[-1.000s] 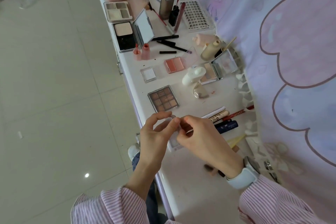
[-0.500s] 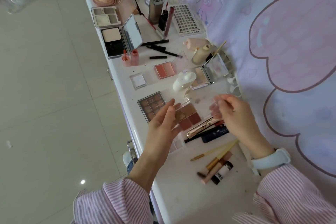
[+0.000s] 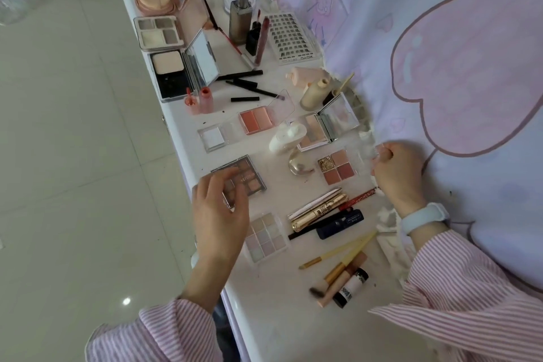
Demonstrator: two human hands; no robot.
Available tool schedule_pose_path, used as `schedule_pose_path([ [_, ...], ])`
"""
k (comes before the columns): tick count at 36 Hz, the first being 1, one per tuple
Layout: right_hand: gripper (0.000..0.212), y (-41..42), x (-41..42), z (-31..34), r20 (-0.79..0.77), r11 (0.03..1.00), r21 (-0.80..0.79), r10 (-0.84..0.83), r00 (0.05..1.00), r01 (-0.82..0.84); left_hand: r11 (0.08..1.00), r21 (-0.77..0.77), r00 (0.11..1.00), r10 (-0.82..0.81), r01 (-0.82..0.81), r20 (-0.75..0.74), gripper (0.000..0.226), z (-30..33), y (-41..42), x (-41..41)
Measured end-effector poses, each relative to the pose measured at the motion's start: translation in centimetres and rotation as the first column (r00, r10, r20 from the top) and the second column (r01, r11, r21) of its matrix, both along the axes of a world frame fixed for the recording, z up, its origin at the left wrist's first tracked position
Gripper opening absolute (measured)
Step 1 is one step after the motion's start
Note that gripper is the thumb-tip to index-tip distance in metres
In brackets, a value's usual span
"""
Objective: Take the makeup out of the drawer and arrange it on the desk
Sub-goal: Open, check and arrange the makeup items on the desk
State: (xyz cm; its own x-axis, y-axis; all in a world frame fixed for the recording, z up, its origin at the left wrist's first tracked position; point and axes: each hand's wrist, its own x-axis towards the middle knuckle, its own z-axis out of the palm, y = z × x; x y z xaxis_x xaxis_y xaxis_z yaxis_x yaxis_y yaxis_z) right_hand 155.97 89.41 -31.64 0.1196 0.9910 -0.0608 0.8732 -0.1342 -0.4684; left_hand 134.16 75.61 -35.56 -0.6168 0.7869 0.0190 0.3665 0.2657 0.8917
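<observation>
On the white desk I see my left hand hovering loose-fingered and empty over the brown palette, my right hand pinching the clear lid of the opened four-pan palette.

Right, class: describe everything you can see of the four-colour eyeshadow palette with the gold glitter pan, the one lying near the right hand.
The four-colour palette lies flat and open on the white desk. It is small, square and cased in what looks like clear plastic. Its four pans are gold glitter, pale peach, coral and a deeper rose-brown. Its transparent lid is folded out to the right, where the right hand pinches its edge. A shiny gold item sits just to its left; whether they touch is unclear. The mascara tubes lie nearer the person, apart from it.
</observation>
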Motion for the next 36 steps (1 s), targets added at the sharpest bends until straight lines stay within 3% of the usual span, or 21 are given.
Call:
schedule_pose_path([
  [4, 0.044, -0.4, -0.6, -0.8, 0.147, 0.997, 0.056, 0.038, 0.988, -0.046, 0.992, -0.125, 0.982, -0.035, 0.011, -0.187, 0.04, -1.0, 0.0, -1.1],
  [7, 0.03, -0.7, -1.1, -1.3, 0.217, 0.994, 0.071, 0.071, 0.974, -0.088, 0.971, -0.231, 0.973, -0.106, 0.057, -0.205, 0.057, -1.4, -0.1, -1.5],
  [13, 0.028, -0.7, -1.3, -1.2, 0.266, 0.991, 0.072, 0.091, 0.96, -0.114, 0.903, -0.384, 0.935, -0.286, 0.19, -0.21, 0.088, -2.3, -0.2, -2.2],
  [18, 0.024, -1.0, -1.0, -1.2, 0.325, 0.988, 0.073, 0.108, 0.94, -0.139, 0.888, -0.402, 0.912, -0.337, 0.225, -0.234, 0.096, -3.1, -0.3, -2.4],
  [22, 0.034, -2.3, -1.8, -0.2, 0.425, 0.972, 0.133, 0.12, 0.897, -0.193, 0.901, -0.381, 0.912, -0.318, 0.206, -0.258, 0.095, -3.6, 0.0, -2.8],
  [24, 0.034, -3.5, -3.0, 0.5, 0.363, 0.958, 0.197, 0.127, 0.923, -0.209, 0.914, -0.351, 0.922, -0.301, 0.205, -0.245, 0.092, -3.7, 0.0, -3.1],
  [26, 0.031, -4.7, -4.6, 0.7, 0.234, 0.928, 0.2, 0.268, 0.935, -0.316, 0.928, -0.307, 0.931, -0.286, 0.211, -0.225, 0.091, -3.7, 0.0, -3.5],
  [28, 0.031, -6.0, -6.5, 0.4, 0.073, 0.864, 0.144, 0.476, 0.876, -0.482, 0.942, -0.252, 0.943, -0.273, 0.222, -0.191, 0.092, -3.4, -0.2, -3.8],
  [30, 0.034, -7.3, -8.4, 0.0, -0.121, 0.813, 0.071, 0.582, 0.804, -0.578, 0.956, -0.163, 0.963, -0.259, 0.245, -0.07, 0.094, -2.7, -0.4, -4.1],
  [32, 0.036, -8.3, -10.3, 0.0, -0.328, 0.816, -0.051, 0.531, 0.782, -0.576, 0.961, -0.053, 0.961, -0.266, 0.27, 0.082, 0.098, -1.7, -1.0, -4.3],
  [36, 0.029, -8.8, -12.7, -0.2, -0.552, 0.8, -0.274, 0.324, 0.769, -0.534, 0.951, 0.123, 0.941, -0.301, 0.284, 0.155, 0.101, -0.3, -2.0, -4.9],
])
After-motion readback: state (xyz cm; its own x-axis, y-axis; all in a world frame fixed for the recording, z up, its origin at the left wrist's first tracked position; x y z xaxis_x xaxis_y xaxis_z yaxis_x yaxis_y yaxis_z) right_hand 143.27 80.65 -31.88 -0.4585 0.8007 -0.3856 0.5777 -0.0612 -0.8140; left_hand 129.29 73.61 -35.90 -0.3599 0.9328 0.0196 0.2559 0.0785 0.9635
